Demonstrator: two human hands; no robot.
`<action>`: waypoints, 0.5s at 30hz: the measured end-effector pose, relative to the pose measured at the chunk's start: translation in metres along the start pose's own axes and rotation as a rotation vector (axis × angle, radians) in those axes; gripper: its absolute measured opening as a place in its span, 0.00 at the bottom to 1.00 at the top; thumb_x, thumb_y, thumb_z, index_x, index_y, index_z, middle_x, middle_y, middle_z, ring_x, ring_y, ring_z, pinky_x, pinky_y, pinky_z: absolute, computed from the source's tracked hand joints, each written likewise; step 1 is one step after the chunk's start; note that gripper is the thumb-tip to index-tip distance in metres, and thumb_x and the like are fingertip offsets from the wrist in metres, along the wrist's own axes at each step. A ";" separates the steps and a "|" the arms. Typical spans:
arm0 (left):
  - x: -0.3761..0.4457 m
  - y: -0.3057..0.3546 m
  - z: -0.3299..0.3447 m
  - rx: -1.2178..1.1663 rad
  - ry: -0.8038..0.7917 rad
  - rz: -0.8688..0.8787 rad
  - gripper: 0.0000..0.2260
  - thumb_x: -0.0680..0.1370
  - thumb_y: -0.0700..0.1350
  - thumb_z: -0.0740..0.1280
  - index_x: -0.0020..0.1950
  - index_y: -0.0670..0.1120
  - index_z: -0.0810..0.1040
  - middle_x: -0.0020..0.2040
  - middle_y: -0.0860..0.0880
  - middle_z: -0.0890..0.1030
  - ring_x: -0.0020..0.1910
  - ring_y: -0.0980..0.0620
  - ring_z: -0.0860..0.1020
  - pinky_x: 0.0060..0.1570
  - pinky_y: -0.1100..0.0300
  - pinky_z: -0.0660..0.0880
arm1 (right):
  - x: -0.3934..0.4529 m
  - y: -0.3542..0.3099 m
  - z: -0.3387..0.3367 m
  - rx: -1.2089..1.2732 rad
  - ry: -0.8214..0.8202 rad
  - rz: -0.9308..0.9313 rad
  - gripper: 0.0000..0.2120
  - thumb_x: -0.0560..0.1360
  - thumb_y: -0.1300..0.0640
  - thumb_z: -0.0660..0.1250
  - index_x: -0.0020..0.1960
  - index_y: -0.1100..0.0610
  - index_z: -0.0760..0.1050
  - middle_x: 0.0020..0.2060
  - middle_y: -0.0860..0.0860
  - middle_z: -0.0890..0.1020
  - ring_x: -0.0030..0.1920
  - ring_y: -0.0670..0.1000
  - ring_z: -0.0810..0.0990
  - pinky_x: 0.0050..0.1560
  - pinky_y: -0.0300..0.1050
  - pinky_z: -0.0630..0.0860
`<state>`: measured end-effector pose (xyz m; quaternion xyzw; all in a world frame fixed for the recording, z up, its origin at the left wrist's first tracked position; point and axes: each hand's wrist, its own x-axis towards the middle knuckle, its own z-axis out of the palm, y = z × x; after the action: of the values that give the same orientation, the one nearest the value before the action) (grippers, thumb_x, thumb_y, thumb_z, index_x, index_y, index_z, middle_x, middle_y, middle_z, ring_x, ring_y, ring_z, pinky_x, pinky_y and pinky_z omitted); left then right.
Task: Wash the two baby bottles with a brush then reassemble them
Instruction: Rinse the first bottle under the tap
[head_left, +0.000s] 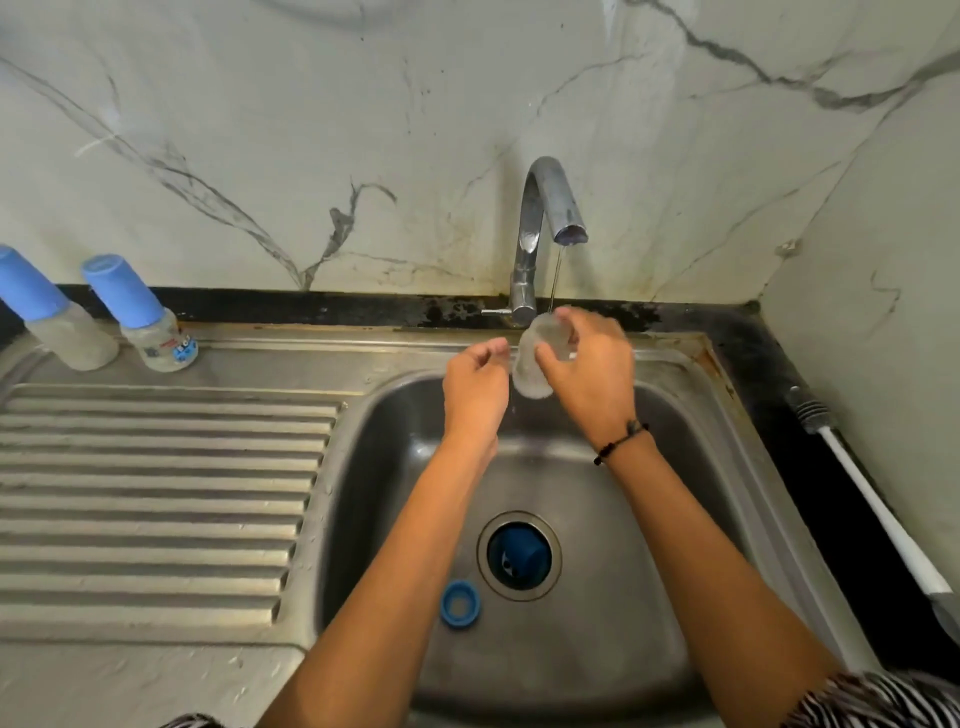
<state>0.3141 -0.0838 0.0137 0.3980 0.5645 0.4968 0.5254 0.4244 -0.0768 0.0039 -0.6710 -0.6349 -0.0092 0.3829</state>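
Note:
My right hand (587, 364) grips a clear baby bottle body (530, 371) with no cap, tilted under a thin stream from the tap (545, 208) above the sink basin (675, 467). Just left of the bottle is my left hand (475, 387), fingers loosely curled and nothing visible in it; I cannot tell whether it touches the bottle. A blue screw ring (460, 603) lies on the basin floor. In the drain sits a blue cap (519, 556). The bottle brush (872, 504), white-handled, lies on the dark counter at the right.
Two capped baby bottles stand on the sink's back ledge at the left, one (57, 317) at the edge of view and one (143, 314) beside it. The ribbed drainboard (156, 493) fills the left side. Marble-patterned walls close in behind and to the right.

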 end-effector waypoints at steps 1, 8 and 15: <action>0.001 0.000 0.000 -0.001 0.001 0.000 0.07 0.80 0.39 0.63 0.52 0.46 0.80 0.53 0.48 0.81 0.54 0.53 0.78 0.57 0.61 0.71 | 0.000 0.000 -0.001 0.020 0.051 -0.004 0.16 0.71 0.59 0.69 0.58 0.63 0.76 0.49 0.58 0.81 0.50 0.57 0.76 0.51 0.46 0.70; 0.000 -0.001 0.002 0.032 -0.028 -0.005 0.08 0.80 0.40 0.62 0.50 0.48 0.81 0.53 0.49 0.82 0.57 0.51 0.77 0.61 0.56 0.72 | -0.003 0.006 0.001 -0.012 -0.028 -0.008 0.15 0.72 0.58 0.68 0.57 0.63 0.77 0.48 0.59 0.81 0.48 0.58 0.76 0.49 0.46 0.70; -0.001 -0.009 -0.002 0.043 -0.012 -0.005 0.08 0.80 0.41 0.63 0.46 0.50 0.81 0.52 0.48 0.82 0.55 0.51 0.77 0.59 0.57 0.72 | -0.003 -0.002 -0.006 0.025 -0.007 -0.017 0.15 0.72 0.58 0.68 0.57 0.63 0.77 0.48 0.58 0.82 0.48 0.56 0.77 0.49 0.45 0.71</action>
<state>0.3131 -0.0866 0.0054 0.4105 0.5729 0.4810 0.5214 0.4254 -0.0826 0.0081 -0.6609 -0.6419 -0.0019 0.3889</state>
